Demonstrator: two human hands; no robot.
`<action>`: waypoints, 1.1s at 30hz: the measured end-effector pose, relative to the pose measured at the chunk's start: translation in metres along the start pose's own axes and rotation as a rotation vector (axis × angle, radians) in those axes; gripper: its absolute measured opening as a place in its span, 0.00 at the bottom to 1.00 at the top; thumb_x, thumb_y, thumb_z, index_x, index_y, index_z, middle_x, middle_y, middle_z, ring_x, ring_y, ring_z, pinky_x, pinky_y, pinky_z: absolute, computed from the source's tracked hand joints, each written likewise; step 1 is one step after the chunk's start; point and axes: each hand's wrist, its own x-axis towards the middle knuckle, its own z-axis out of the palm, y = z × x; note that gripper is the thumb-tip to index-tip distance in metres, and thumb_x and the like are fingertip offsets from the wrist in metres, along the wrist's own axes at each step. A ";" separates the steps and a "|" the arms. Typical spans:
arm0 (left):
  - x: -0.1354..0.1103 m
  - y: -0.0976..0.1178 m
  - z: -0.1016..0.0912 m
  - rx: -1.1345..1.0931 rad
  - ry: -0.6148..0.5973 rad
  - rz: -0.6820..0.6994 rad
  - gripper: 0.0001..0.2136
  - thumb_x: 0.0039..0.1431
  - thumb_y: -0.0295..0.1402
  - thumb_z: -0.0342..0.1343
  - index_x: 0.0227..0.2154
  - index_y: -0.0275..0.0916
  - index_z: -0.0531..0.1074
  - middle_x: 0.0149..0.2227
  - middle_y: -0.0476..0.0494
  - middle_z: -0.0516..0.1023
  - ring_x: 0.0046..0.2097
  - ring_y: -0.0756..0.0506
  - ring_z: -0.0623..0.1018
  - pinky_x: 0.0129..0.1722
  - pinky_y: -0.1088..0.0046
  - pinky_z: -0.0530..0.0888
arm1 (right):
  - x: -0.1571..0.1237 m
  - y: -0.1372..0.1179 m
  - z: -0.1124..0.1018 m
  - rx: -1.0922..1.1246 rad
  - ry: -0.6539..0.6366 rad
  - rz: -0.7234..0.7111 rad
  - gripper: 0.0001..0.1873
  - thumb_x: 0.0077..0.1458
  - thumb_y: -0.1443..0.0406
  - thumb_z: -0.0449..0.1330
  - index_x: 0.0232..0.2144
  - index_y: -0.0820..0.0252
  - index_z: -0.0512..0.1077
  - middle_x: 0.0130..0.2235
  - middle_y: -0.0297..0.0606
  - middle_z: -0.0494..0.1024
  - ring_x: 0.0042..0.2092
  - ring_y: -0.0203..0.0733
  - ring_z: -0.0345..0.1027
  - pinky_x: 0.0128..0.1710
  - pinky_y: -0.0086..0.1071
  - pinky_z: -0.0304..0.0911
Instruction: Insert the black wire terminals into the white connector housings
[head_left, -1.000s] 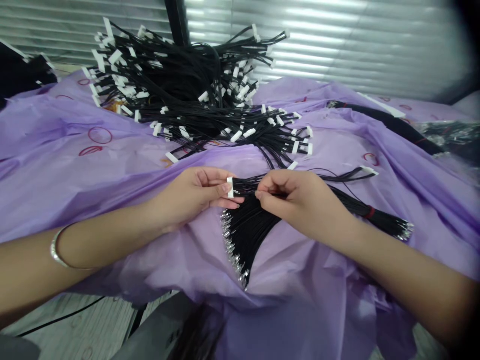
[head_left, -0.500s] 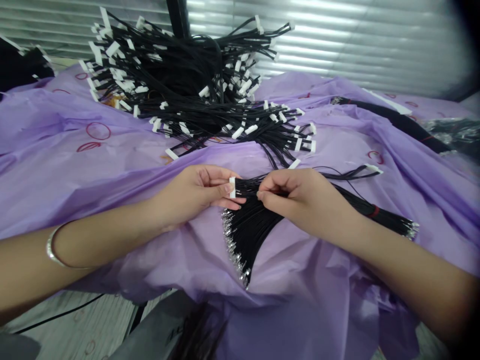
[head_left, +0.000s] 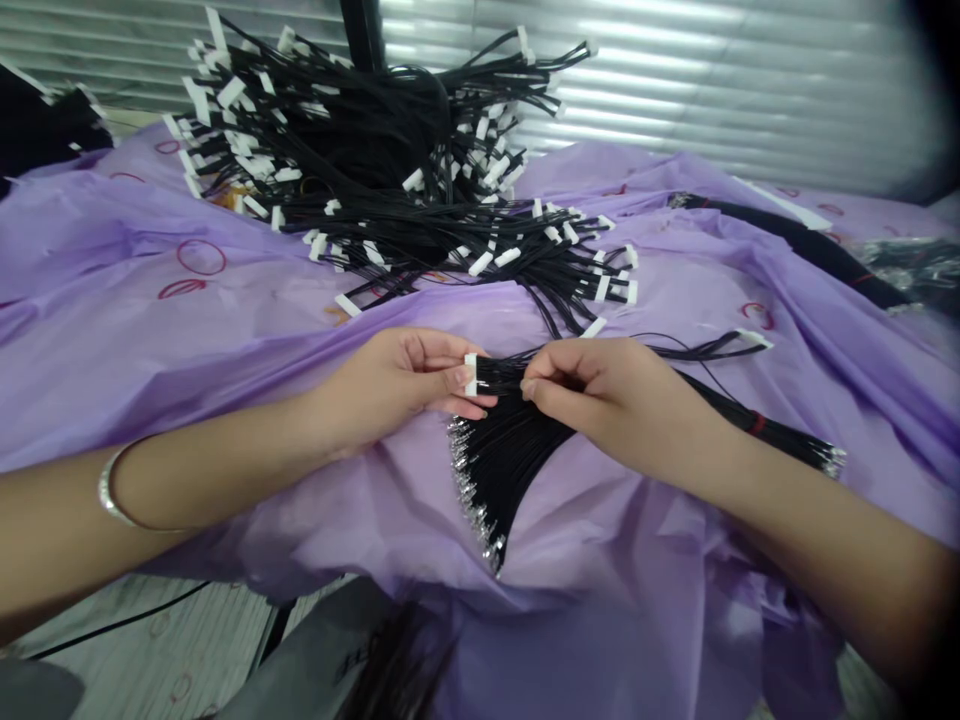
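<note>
Left hand (head_left: 390, 385): pinched on small white plastic connector (head_left: 470, 374), dead centre.
Right hand (head_left: 607, 395): clamped on thin black wire (head_left: 501, 376), nudged closer to connector since before.
Loose black wire bundle (head_left: 502, 470): 6 o'clock, on purple sheet (head_left: 225, 330).

Left hand (head_left: 390, 385): was bare, with short, neat nails.
Right hand (head_left: 615, 395): was bare too, with no ring or glove.
Arms: had no sleeves on them.
Bracelet (head_left: 112, 495): was thin and silver, round the left wrist.
</note>
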 end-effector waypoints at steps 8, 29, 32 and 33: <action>0.001 0.000 0.001 0.004 -0.021 0.014 0.07 0.54 0.24 0.56 0.35 0.36 0.76 0.32 0.46 0.81 0.37 0.47 0.81 0.37 0.76 0.79 | -0.001 0.001 0.005 -0.027 0.040 -0.008 0.08 0.51 0.73 0.56 0.21 0.62 0.68 0.18 0.26 0.63 0.20 0.27 0.52 0.20 0.25 0.47; 0.003 -0.002 0.001 -0.015 0.002 -0.006 0.05 0.52 0.24 0.59 0.33 0.35 0.76 0.30 0.47 0.80 0.34 0.50 0.80 0.38 0.77 0.78 | 0.000 0.000 0.026 -0.044 0.166 -0.089 0.06 0.51 0.74 0.58 0.23 0.65 0.71 0.21 0.28 0.68 0.22 0.26 0.55 0.23 0.24 0.49; 0.004 -0.002 0.002 -0.034 0.029 -0.022 0.05 0.51 0.23 0.60 0.32 0.34 0.76 0.29 0.48 0.80 0.34 0.51 0.80 0.38 0.78 0.78 | 0.002 -0.002 0.030 -0.074 0.197 -0.136 0.08 0.51 0.75 0.57 0.22 0.66 0.70 0.21 0.28 0.67 0.22 0.27 0.55 0.24 0.24 0.49; 0.003 -0.002 0.002 -0.036 0.028 -0.027 0.05 0.51 0.23 0.60 0.31 0.34 0.76 0.29 0.48 0.80 0.34 0.51 0.80 0.38 0.77 0.77 | 0.003 -0.003 0.031 -0.082 0.199 -0.150 0.08 0.51 0.75 0.57 0.21 0.66 0.69 0.21 0.28 0.67 0.23 0.27 0.56 0.24 0.24 0.50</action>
